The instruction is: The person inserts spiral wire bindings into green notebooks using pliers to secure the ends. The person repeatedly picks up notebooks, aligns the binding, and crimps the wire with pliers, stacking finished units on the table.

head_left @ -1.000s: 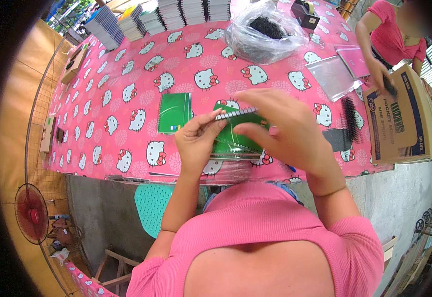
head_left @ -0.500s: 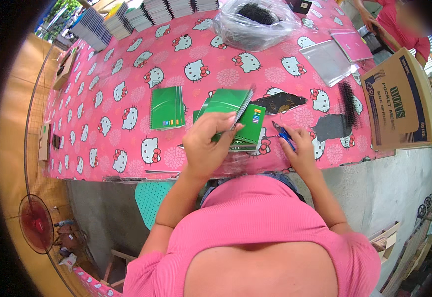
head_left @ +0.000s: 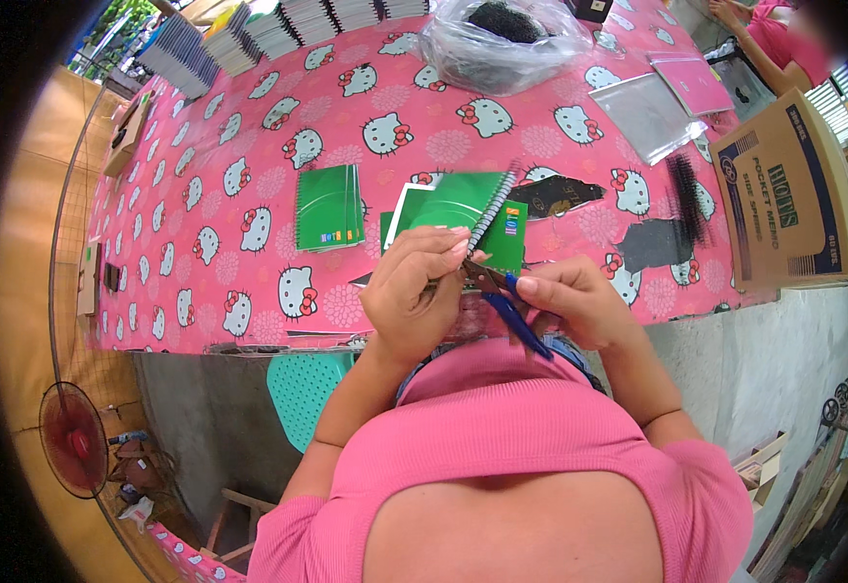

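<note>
My left hand [head_left: 412,290] is closed on a green spiral notebook [head_left: 455,201], holding it tilted above the table by the lower end of its wire binding. In my right hand [head_left: 579,299] is a pair of blue-handled pliers [head_left: 519,319]. Their dark jaws meet the lower end of the coil, close to my left fingertips. Whether the jaws grip the wire is hidden. Beneath the held notebook lies another green notebook [head_left: 513,249], partly covered. A small stack of green notebooks [head_left: 325,207] lies to the left.
A pink patterned cloth [head_left: 249,282] covers the table. Tall notebook stacks [head_left: 283,34] stand at the back left, beside a clear plastic bag [head_left: 501,58] of black coils. Loose black coils [head_left: 684,199] and a cardboard box [head_left: 783,194] are at the right. Another person [head_left: 783,44] sits beyond.
My right hand has brought the pliers left from the table to the notebook's binding. The held notebook has shifted slightly right, and my left fingers have closed in around its lower end.
</note>
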Tool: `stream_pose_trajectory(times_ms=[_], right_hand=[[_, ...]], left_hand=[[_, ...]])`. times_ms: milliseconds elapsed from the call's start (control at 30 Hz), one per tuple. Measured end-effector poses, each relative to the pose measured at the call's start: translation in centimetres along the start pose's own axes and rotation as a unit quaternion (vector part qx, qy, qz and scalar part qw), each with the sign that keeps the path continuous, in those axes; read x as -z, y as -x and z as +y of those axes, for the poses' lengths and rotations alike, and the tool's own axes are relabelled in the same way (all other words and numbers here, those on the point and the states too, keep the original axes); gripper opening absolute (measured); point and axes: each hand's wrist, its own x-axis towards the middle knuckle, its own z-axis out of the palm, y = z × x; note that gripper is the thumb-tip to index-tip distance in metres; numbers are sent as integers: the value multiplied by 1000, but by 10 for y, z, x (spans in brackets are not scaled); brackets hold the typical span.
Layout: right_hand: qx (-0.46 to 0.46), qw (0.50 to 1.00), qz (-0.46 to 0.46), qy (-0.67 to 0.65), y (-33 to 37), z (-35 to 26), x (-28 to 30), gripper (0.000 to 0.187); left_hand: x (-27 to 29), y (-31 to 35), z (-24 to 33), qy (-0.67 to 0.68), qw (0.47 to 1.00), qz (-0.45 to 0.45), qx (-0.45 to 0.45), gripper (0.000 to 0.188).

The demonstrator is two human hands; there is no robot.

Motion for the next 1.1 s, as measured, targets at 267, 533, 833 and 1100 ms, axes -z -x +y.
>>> stream_pose_trajectory(times_ms=[267,533,833,1100], right_hand=[[257,889,234,297,-5,9,30,37],[129,679,365,624,-28,105,108,49],[247,845,146,451,-173,1,118,41],[186,902,-123,369,-385,34,40,58]], left_hand=[[58,-26,-64,79,891,397,204,23],[121,69,-187,-330,808,219,436,60],[83,55,-107,221,687,412,556,77],[49,20,-149,276,663,504,480,45]])
